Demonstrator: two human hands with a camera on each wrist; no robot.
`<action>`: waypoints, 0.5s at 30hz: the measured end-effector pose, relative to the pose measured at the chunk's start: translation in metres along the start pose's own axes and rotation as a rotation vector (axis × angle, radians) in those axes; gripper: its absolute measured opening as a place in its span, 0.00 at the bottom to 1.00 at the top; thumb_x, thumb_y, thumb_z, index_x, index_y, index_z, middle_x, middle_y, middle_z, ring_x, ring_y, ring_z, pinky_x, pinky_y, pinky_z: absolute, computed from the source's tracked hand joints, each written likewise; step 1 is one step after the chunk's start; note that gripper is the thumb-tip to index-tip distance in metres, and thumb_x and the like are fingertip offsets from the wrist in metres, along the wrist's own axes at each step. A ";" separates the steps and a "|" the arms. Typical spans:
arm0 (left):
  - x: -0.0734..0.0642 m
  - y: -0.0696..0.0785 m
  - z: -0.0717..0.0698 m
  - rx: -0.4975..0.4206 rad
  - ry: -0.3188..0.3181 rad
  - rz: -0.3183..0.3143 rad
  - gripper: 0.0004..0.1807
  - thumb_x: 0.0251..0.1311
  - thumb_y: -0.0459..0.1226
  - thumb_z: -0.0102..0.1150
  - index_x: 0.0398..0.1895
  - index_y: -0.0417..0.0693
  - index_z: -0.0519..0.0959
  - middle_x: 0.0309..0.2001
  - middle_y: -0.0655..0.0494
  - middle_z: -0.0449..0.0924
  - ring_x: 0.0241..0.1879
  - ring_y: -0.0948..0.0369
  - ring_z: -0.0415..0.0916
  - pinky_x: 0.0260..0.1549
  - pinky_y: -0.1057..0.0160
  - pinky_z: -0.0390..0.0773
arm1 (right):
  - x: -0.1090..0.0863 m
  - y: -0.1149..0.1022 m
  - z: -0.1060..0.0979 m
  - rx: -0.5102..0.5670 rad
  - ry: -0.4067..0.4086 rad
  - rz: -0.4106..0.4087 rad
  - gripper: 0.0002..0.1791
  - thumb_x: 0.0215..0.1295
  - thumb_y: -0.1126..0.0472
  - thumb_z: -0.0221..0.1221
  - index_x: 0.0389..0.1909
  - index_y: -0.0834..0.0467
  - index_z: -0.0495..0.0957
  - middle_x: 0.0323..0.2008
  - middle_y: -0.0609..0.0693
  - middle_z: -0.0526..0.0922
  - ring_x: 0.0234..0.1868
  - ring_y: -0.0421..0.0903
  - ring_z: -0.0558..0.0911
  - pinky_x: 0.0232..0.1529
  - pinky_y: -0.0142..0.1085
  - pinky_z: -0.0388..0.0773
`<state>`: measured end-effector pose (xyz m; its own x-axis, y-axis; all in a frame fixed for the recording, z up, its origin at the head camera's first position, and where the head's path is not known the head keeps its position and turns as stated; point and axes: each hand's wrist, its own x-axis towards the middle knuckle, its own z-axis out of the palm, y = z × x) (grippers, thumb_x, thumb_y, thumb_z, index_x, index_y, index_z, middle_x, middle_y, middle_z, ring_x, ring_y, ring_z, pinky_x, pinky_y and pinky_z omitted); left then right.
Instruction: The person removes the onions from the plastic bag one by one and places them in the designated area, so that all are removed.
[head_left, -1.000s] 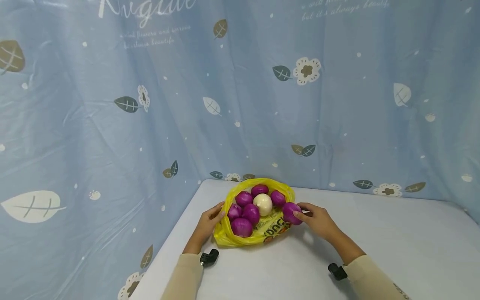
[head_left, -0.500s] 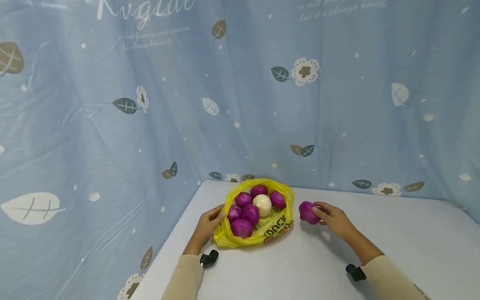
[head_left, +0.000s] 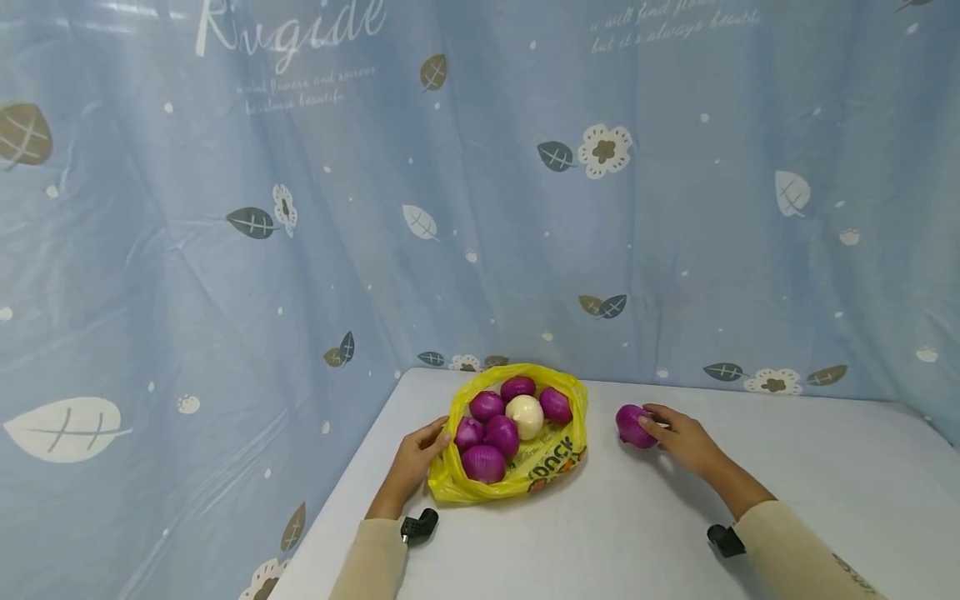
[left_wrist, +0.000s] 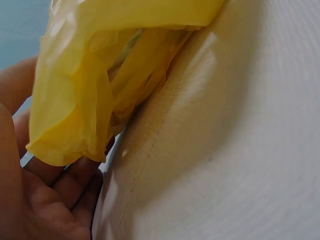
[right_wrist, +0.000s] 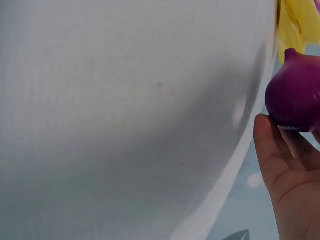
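A yellow plastic bag (head_left: 471,493) lies with its mouth spread wide, holding several purple onions (head_left: 483,463) and one white onion (head_left: 524,417). My left hand (head_left: 414,458) holds the bag's left rim, thumb at the edge and fingers on the outer side. In the left wrist view the crumpled bag (left_wrist: 75,110) hangs over those fingers. To the right of the bag, my right hand (head_left: 686,442) grips a single purple onion (head_left: 634,426) between thumb and fingers. The right wrist view shows that onion (right_wrist: 295,95), pointed tip up, above the fingers.
Everything lies on a white-covered table (head_left: 570,542). A blue curtain (head_left: 495,167) printed with leaves and flowers stands behind and along the left side. Small black cameras (head_left: 420,526) are worn at both wrists.
My right hand has moved right, carrying the purple onion from the bag's right edge to a spot apart from it. My left hand has stayed at the bag's rim.
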<state>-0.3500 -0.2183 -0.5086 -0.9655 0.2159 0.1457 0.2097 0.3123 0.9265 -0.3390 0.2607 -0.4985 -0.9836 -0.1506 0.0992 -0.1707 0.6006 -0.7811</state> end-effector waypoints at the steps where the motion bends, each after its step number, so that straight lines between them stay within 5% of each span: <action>1: 0.000 0.000 0.000 0.001 0.000 0.001 0.26 0.69 0.42 0.56 0.68 0.44 0.69 0.61 0.44 0.74 0.60 0.52 0.71 0.58 0.58 0.72 | 0.001 0.001 0.000 -0.002 0.002 0.002 0.37 0.73 0.44 0.52 0.67 0.70 0.62 0.60 0.72 0.70 0.55 0.65 0.76 0.45 0.44 0.82; 10: 0.012 -0.031 0.005 0.018 0.067 -0.010 0.28 0.67 0.47 0.58 0.68 0.50 0.71 0.60 0.42 0.74 0.60 0.49 0.71 0.59 0.51 0.71 | 0.002 0.011 0.000 -0.079 0.017 -0.011 0.34 0.75 0.47 0.49 0.68 0.71 0.61 0.63 0.72 0.68 0.59 0.70 0.71 0.57 0.61 0.69; 15: 0.013 -0.036 0.005 0.040 0.090 -0.030 0.29 0.64 0.52 0.60 0.67 0.57 0.73 0.60 0.47 0.75 0.60 0.52 0.71 0.59 0.52 0.70 | 0.005 0.014 0.001 -0.101 0.010 -0.001 0.33 0.76 0.47 0.47 0.68 0.70 0.61 0.63 0.71 0.67 0.60 0.70 0.70 0.57 0.63 0.67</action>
<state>-0.3689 -0.2222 -0.5418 -0.9809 0.1229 0.1507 0.1852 0.3548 0.9164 -0.3462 0.2676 -0.5093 -0.9838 -0.1442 0.1066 -0.1767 0.6768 -0.7147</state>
